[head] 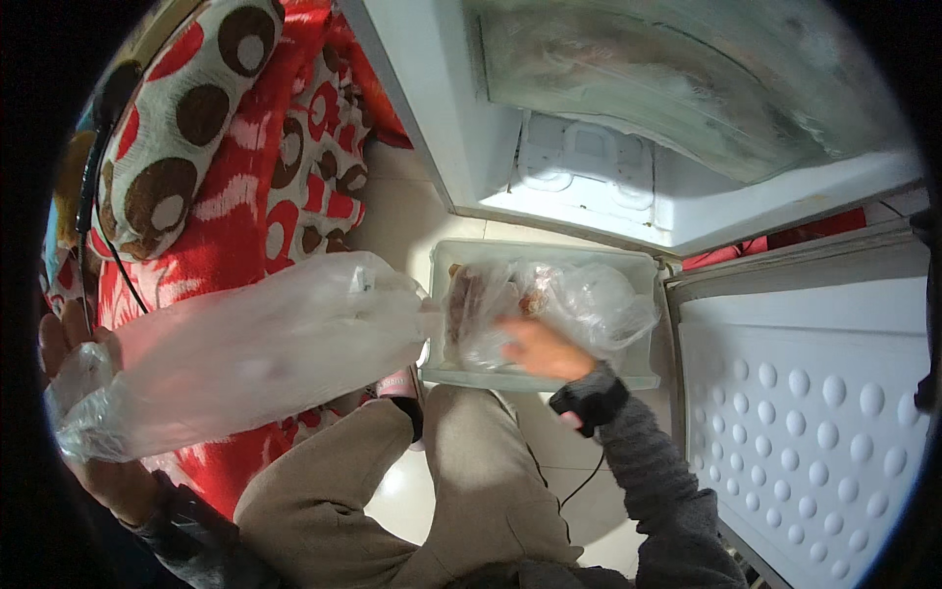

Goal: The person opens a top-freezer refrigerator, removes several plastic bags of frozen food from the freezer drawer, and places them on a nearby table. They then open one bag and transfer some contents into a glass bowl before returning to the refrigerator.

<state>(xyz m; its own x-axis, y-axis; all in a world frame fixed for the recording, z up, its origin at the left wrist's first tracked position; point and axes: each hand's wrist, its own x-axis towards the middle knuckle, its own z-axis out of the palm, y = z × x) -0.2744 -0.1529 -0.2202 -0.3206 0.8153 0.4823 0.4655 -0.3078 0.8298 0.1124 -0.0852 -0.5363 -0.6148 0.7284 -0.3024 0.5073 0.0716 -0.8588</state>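
My left hand, at the lower left, grips the bunched end of a long, clear plastic bag that stretches across towards a pale plastic freezer drawer. What the bag holds cannot be made out. Blurred by motion, my right hand is over the drawer with its fingers apart, beside clear plastic bags inside it. Whether its fingertips touch those bags is unclear. Reddish-brown food shows through the plastic at the drawer's left side.
An open fridge-freezer compartment stands beyond the drawer, under a translucent drawer. Its open door, with a dimpled inner panel, is at right. A red patterned blanket and a spotted pillow lie at left. A black cable hangs there.
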